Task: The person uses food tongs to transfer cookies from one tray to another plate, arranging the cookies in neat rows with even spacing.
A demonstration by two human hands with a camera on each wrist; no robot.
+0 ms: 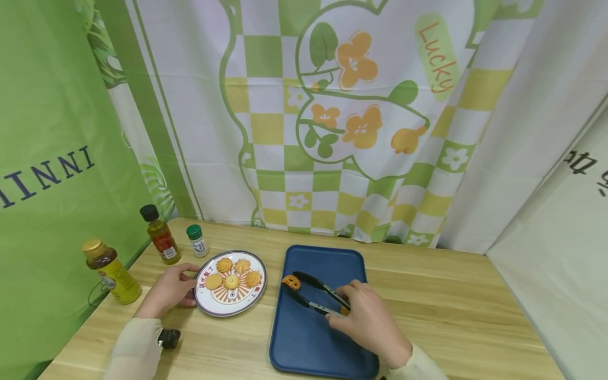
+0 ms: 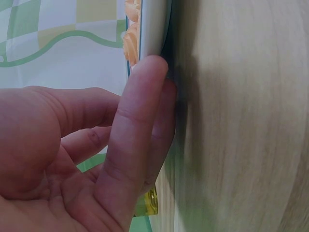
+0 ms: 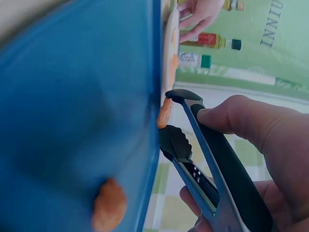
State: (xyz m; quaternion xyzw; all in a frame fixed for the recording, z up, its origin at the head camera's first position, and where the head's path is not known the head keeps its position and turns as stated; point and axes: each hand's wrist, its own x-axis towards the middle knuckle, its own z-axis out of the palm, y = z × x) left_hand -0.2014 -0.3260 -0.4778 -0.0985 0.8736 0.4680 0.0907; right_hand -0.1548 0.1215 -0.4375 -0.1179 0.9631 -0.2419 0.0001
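While the left hand (image 1: 168, 290) steadies the round plate (image 1: 258, 295), black tongs (image 1: 315, 295) pinch a ridged cookie (image 1: 291, 283).

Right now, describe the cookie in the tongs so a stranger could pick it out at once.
Start at the blue tray in the middle of the wooden table. Over its upper left corner, black tongs held by the right hand pinch one orange cookie. The other cookies lie on the round plate to its left, which the left hand touches.

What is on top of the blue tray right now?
On the blue tray one cookie sits between the tips of the tongs, which the right hand grips. That hand hides part of the tray; the right wrist view shows another orange piece there.
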